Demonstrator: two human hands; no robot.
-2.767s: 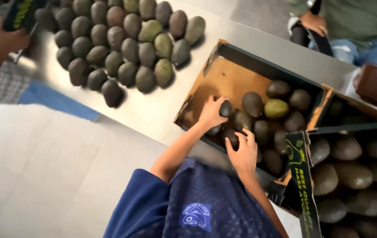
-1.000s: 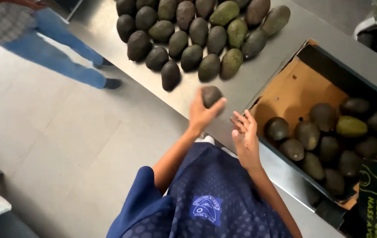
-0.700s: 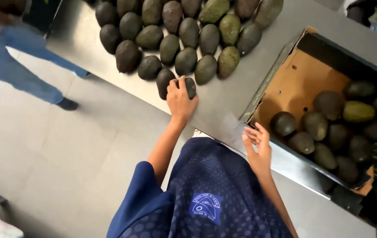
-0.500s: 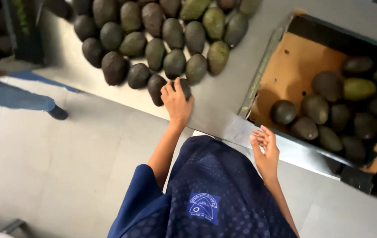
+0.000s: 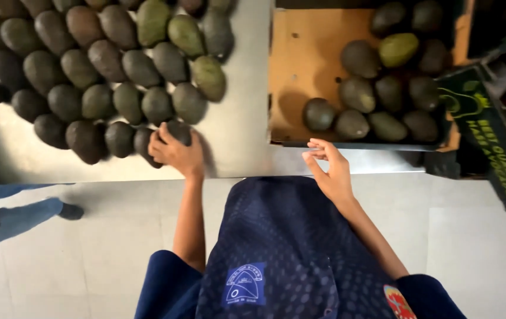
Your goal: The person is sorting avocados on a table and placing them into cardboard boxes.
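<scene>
The avocado (image 5: 177, 131) under my left hand (image 5: 173, 153) is dark, nearly black-green, rounded, and lies on its side on the surface, close to the near edge. It sits at the right end of the front row of the laid-out avocados, touching the dark one to its left and just below a greener one. My fingers cover its lower part, so only its upper half shows.

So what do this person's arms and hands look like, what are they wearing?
Both hands, left hand and right hand, are bare, with no gloves, rings or watch visible. Forearms are uncovered; dark blue short sleeves end above the elbows, over a navy dotted apron with a blue badge.
</scene>
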